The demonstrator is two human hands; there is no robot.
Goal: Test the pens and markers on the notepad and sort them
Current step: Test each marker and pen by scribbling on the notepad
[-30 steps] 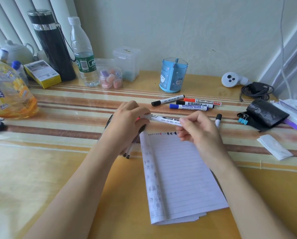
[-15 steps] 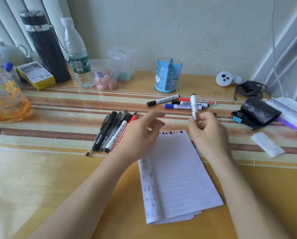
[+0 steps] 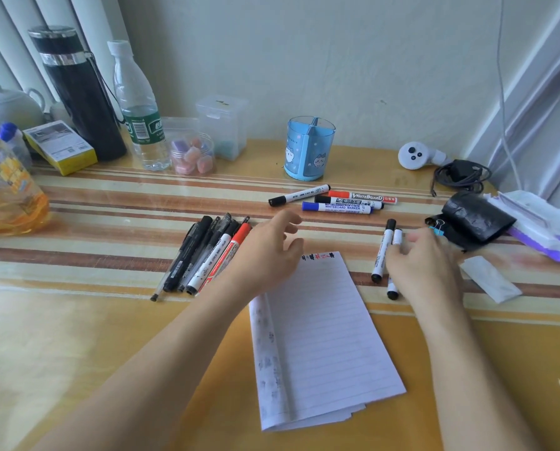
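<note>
The lined notepad lies open in the middle of the table, with small colour scribbles at its top edge. My left hand hovers over its top left corner, fingers relaxed and holding nothing. Left of that hand lies a bunch of several pens and markers. Right of the pad, a black-capped white marker lies on the table. A second white marker lies beside it under my right hand, which still pinches its middle; the fingers are blurred. Several whiteboard markers lie further back.
A blue pen holder stands behind the markers. At the back left stand a black flask, a water bottle and small plastic boxes. On the right lie a black pouch, a folded tissue and a charger cable.
My right hand carried the marker from above the pad down to the right and laid it beside the other marker. My left hand let go and drew back over the pad's corner.
</note>
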